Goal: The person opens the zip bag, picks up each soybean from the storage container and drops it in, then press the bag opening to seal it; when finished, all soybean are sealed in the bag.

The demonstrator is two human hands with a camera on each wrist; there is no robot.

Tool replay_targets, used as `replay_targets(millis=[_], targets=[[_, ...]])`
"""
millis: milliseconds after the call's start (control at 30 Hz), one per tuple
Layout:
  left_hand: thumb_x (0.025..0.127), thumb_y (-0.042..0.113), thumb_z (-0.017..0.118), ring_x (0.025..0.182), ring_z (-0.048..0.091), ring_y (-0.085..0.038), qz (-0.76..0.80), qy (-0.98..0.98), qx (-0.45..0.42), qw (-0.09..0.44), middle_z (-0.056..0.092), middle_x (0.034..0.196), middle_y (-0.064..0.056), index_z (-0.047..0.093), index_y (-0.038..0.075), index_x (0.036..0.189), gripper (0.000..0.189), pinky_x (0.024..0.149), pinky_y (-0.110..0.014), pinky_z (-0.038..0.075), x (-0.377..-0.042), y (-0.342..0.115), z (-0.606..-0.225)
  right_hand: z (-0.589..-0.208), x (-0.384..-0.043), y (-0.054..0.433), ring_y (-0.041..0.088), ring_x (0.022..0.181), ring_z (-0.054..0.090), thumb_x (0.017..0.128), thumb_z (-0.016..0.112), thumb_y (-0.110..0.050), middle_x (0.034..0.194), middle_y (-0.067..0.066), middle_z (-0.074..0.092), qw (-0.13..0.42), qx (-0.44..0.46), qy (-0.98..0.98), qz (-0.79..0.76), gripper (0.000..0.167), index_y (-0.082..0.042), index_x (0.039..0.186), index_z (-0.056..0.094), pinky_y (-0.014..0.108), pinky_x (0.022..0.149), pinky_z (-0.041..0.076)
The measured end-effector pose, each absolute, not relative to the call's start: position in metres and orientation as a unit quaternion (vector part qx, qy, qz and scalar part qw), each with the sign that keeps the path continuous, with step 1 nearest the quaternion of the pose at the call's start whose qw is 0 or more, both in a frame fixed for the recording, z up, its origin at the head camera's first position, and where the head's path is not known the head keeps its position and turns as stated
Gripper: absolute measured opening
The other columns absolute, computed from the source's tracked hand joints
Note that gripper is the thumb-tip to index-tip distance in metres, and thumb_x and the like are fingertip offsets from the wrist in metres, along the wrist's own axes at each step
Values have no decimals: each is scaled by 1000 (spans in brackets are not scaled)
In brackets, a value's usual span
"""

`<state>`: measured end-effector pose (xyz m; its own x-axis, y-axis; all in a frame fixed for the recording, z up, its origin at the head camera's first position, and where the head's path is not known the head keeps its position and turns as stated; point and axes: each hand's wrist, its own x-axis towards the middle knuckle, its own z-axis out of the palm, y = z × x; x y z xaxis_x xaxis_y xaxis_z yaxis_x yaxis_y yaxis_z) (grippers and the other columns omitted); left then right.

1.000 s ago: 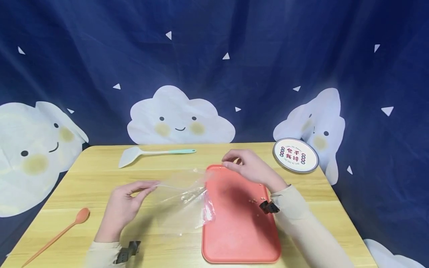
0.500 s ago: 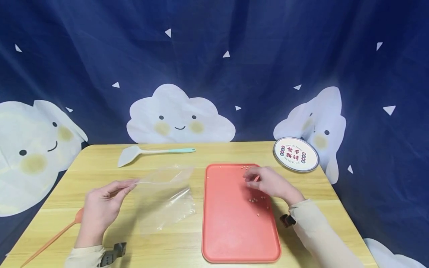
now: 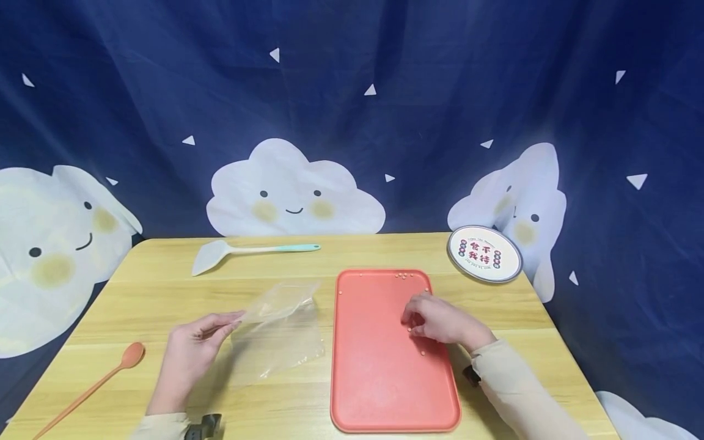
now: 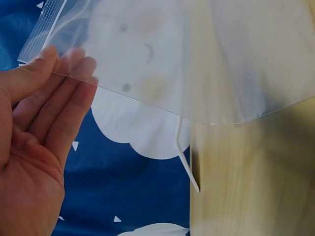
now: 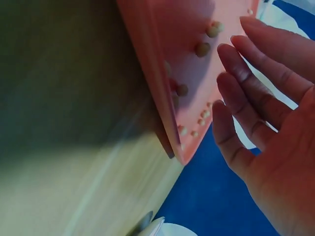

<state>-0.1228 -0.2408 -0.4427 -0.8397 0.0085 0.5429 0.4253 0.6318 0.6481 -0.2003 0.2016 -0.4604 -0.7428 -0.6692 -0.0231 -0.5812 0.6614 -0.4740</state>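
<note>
Here's your left hand point(image 3: 192, 348), out at ten o'clock, pinching the clear bag point(image 3: 286, 339) between thumb and fingers. The bag spreads away toward two o'clock from that grip, over the table point(image 3: 286, 415), just beside the tray point(image 3: 379, 379). And your right hand point(image 3: 442, 321) is over the tray at its two o'clock, fingers bent and slightly apart, thumb tip close to the forefinger, nothing visible between them! Pale pellets point(image 5: 202, 49) lie right by those fingertips, more bunch at the tray's twelve o'clock, and one sits alone near its ten.

Look at your surface: light wood grain, running back to the room's deep blue curtain point(image 3: 330, 36), dotted with white triangles point(image 3: 275, 55) and a smiling cloud point(image 3: 295, 171) dead at twelve. At eleven, near the back edge, lies the pale spatula point(image 3: 210, 255) with its mint handle. The orange spoon point(image 3: 132, 355) slants at nine, and the dark-rimmed plate point(image 3: 485, 254), red characters showing, takes one o'clock at the far corner.
</note>
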Motion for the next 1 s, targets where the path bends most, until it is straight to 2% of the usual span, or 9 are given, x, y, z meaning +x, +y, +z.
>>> replay_targets(millis=[167, 300, 467, 567, 833, 1000], targets=[[74, -13, 78, 83, 65, 7, -416, -871, -122, 233, 75, 91, 0, 78, 9, 88, 27, 68, -8, 52, -122, -237, -448, -467, -200, 199, 15, 83, 50, 77, 79, -1, 82, -6, 57, 78, -348, 911, -206, 18, -11, 86, 68, 39, 85, 46], [75, -12, 79, 83, 66, 6, -419, -871, -119, 228, 75, 90, 1, 78, 11, 87, 26, 71, -10, 53, -121, -233, -450, -471, -201, 197, 15, 82, 49, 76, 78, 0, 79, -7, 56, 65, -361, 911, -189, 19, -13, 80, 65, 42, 88, 45], [75, -12, 79, 83, 65, 6, -426, -870, -114, 223, 75, 90, 1, 78, 9, 86, 24, 72, -11, 53, -122, -230, -453, -473, -202, 195, 15, 80, 48, 76, 77, 1, 77, -8, 53, 59, -371, 909, -180, 22, -15, 77, 62, 37, 77, 46], [76, -12, 78, 84, 65, 6, -427, -871, -110, 214, 75, 90, 1, 78, 9, 87, 24, 73, -11, 54, -122, -227, -453, -473, -203, 195, 15, 81, 49, 77, 77, 0, 78, -9, 53, 66, -366, 911, -179, 22, -15, 77, 61, 35, 76, 47], [78, -8, 78, 86, 66, 3, -426, -877, -96, 200, 75, 90, 4, 78, 11, 86, 21, 73, -11, 53, -122, -226, -454, -462, -210, 193, 10, 72, 53, 84, 71, 2, 77, -11, 55, 92, -317, 912, -243, 15, -13, 84, 65, 28, 67, 51], [78, -8, 78, 85, 67, 1, -439, -873, -92, 190, 75, 90, 3, 77, 9, 85, 19, 73, -13, 54, -123, -226, -456, -446, -214, 180, 7, 70, 55, 86, 70, 0, 77, -11, 57, 63, -309, 903, -292, 12, -11, 86, 66, 26, 64, 53]])
